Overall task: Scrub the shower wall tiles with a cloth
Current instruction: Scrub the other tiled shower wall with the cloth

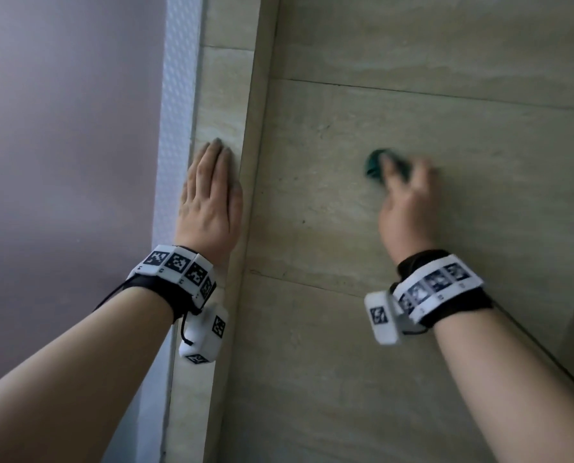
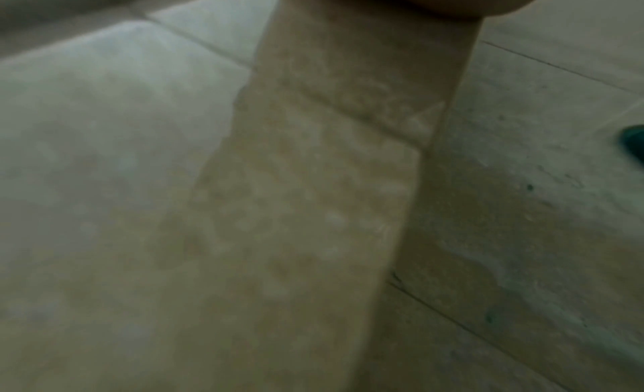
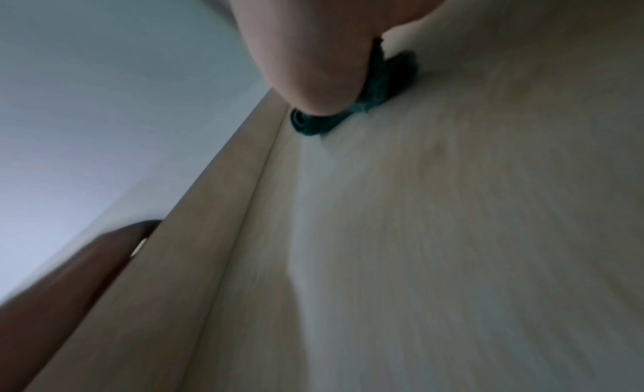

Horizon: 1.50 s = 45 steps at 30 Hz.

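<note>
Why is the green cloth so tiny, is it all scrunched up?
Scrunched up. The green cloth is a small bunched wad under the right hand, which presses it on the wall tiles; no flat spread part shows.

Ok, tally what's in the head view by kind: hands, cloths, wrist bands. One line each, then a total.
Hands: 2, the left hand flat on the tiles, the right hand holding the cloth to them.
Cloths: 1, a green cloth.
Wrist bands: 2, the left band and the right band.
Total: 5.
</note>
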Tool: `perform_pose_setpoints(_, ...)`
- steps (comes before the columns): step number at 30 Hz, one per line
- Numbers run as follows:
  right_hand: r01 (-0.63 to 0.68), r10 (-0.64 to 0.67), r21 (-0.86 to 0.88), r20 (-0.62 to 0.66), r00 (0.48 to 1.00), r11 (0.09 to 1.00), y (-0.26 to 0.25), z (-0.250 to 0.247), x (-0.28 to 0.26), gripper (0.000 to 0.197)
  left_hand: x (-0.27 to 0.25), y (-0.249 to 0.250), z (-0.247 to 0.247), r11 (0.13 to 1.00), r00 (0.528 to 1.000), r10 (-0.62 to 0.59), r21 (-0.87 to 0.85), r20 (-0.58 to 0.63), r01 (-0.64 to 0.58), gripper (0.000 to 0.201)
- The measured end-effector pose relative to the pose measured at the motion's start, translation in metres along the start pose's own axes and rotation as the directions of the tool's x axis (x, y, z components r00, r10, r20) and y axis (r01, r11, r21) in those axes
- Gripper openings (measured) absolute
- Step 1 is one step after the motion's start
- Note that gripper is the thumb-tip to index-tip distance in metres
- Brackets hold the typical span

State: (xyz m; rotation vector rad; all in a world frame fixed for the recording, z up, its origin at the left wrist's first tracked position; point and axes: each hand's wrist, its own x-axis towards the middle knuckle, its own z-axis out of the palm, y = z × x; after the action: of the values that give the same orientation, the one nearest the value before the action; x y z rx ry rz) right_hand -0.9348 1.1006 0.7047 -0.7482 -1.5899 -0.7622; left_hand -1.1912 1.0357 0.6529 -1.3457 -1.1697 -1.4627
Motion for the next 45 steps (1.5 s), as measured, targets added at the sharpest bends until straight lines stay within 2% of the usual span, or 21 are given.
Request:
perform_pose_setpoints(2, -0.227, 0.225, -0.010, -0.085, 0.971, 0.974, 0.007, -0.015, 0.029, 0.052, -0.001, 0.000, 0.001, 1.000, 1.000, 0.011, 0.008, -0.021, -0.011, 0.048)
perform_pose_setpoints(3, -0.277, 0.274, -0.006, -0.118, 0.954, 0.961, 0.003, -0.015, 0.042, 0.051, -0.001, 0.000, 0.002, 1.000, 0.999, 0.016, 0.008, -0.034, -0.016, 0.048)
perform_pose_setpoints(5, -0.259, 0.259, 0.016, -0.147, 0.955, 0.966, -0.015, -0.004, 0.065, 0.051, -0.001, 0.000, 0.003, 1.000, 0.998, 0.014, 0.003, -0.054, -0.014, 0.048)
perform_pose_setpoints(9, -0.049, 0.049, 0.090, 0.007, 0.999, 0.995, -0.063, 0.037, 0.082, 0.055, -0.001, 0.000, 0.004, 1.000, 0.998, 0.010, -0.001, -0.054, -0.010, 0.049)
perform_pose_setpoints(13, 0.223, -0.230, 0.147, 0.034, 0.973, 0.964, -0.089, 0.062, 0.048, 0.047, 0.000, -0.002, 0.004, 0.999, 0.997, 0.038, 0.006, -0.065, -0.037, 0.050)
perform_pose_setpoints(15, 0.329, -0.343, 0.164, 0.067, 0.937, 0.930, -0.092, 0.070, 0.013, 0.047, 0.000, -0.001, 0.004, 0.999, 0.996, 0.045, 0.002, -0.075, -0.045, 0.049)
perform_pose_setpoints(17, 0.392, -0.429, 0.222, 0.152, 0.890, 0.893, -0.093, 0.073, -0.029, 0.044, 0.000, 0.000, 0.003, 0.999, 0.996, 0.048, -0.001, -0.075, -0.049, 0.047)
perform_pose_setpoints(21, 0.541, -0.610, 0.285, 0.300, 0.734, 0.791, -0.081, 0.068, -0.098, 0.043, -0.005, 0.004, -0.008, 0.999, 0.999, 0.044, -0.016, 0.006, -0.044, 0.046)
perform_pose_setpoints(24, 0.625, -0.673, 0.253, 0.340, 0.657, 0.739, -0.072, 0.061, -0.104, 0.034, -0.021, 0.009, -0.018, 0.964, 0.962, 0.262, 0.014, 0.076, -0.264, 0.040)
perform_pose_setpoints(25, 0.634, -0.672, 0.231, 0.341, 0.658, 0.738, -0.071, 0.060, -0.101, 0.033, -0.028, 0.010, -0.021, 0.937, 0.934, 0.344, 0.024, 0.094, -0.347, 0.038)
perform_pose_setpoints(26, 0.625, -0.655, 0.205, 0.328, 0.681, 0.753, -0.071, 0.059, -0.096, 0.033, -0.034, 0.011, -0.024, 0.914, 0.910, 0.399, 0.031, 0.115, -0.405, 0.036)
perform_pose_setpoints(28, 0.562, -0.578, 0.138, 0.257, 0.775, 0.815, -0.069, 0.056, -0.077, 0.041, -0.042, 0.010, -0.031, 0.901, 0.892, 0.422, 0.036, 0.163, -0.432, 0.034)
perform_pose_setpoints(30, 0.475, -0.479, 0.062, 0.159, 0.863, 0.878, -0.064, 0.051, -0.045, 0.046, -0.046, 0.007, -0.034, 0.928, 0.916, 0.343, 0.078, 0.206, -0.365, 0.034)
perform_pose_setpoints(33, 0.306, -0.307, 0.019, 0.095, 0.947, 0.952, -0.061, 0.039, 0.014, 0.050, -0.048, 0.004, -0.038, 0.985, 0.974, 0.086, 0.129, 0.208, -0.114, 0.044)
perform_pose_setpoints(35, 0.185, -0.185, 0.008, 0.106, 0.977, 0.983, -0.067, 0.039, 0.037, 0.052, -0.049, 0.006, -0.040, 0.992, 0.971, -0.056, 0.123, 0.234, 0.028, 0.050)
perform_pose_setpoints(36, 0.156, -0.157, 0.014, 0.098, 0.983, 0.988, -0.072, 0.041, 0.038, 0.053, -0.050, 0.006, -0.040, 0.991, 0.963, -0.079, 0.125, 0.257, 0.048, 0.052)
perform_pose_setpoints(38, 0.188, -0.193, 0.061, 0.097, 0.976, 0.980, -0.081, 0.048, 0.024, 0.052, -0.052, 0.006, -0.041, 0.991, 0.955, -0.066, 0.130, 0.289, 0.029, 0.054)
perform_pose_setpoints(40, 0.323, -0.336, 0.105, 0.142, 0.931, 0.941, -0.086, 0.054, -0.010, 0.050, -0.052, 0.006, -0.043, 0.991, 0.950, -0.060, 0.129, 0.307, 0.021, 0.056)
perform_pose_setpoints(42, 0.475, -0.497, 0.149, 0.200, 0.844, 0.867, -0.085, 0.058, -0.052, 0.048, -0.050, 0.008, -0.044, 0.993, 0.944, -0.068, 0.115, 0.323, 0.032, 0.056)
perform_pose_setpoints(45, 0.630, -0.654, 0.179, 0.266, 0.708, 0.755, -0.072, 0.060, -0.098, 0.045, -0.045, 0.011, -0.046, 0.993, 0.940, -0.093, 0.093, 0.327, 0.067, 0.055)
